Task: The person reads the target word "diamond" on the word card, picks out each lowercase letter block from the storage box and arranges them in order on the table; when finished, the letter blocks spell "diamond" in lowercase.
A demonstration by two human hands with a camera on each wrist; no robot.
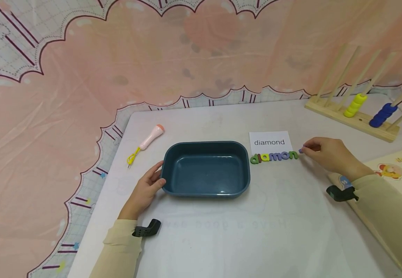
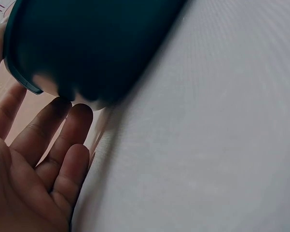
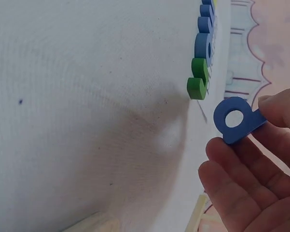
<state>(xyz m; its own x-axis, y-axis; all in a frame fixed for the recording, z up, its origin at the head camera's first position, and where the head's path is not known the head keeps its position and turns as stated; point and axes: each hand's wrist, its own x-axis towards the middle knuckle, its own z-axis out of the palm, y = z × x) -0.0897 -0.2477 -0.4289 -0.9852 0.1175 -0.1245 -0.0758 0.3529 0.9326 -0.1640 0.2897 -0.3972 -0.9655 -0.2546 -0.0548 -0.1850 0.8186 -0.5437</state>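
In the head view my left hand [image 1: 147,187] rests against the left end of a dark teal plastic tub [image 1: 206,190], thumb at its rim. In the left wrist view its loosely spread fingers [image 2: 72,140] touch the tub's outer wall. My right hand [image 1: 329,154] pinches a small blue letter d [image 3: 237,134] between thumb and fingers, raised off the table. Just left of that hand, coloured letters [image 1: 275,156] spell "diamon" along the lower edge of a white card [image 1: 268,137] printed "diamond". The green n [image 3: 198,89] is nearest to the held letter.
A pink-handled tool with a yellow looped end [image 1: 149,139] lies behind the tub at left. A wooden bead rack [image 1: 352,117] with yellow and blue beads stands at back right. A picture board [image 1: 396,170] lies under the right forearm. Patterned cloth [image 1: 187,54] hangs behind the white table [image 1: 235,239].
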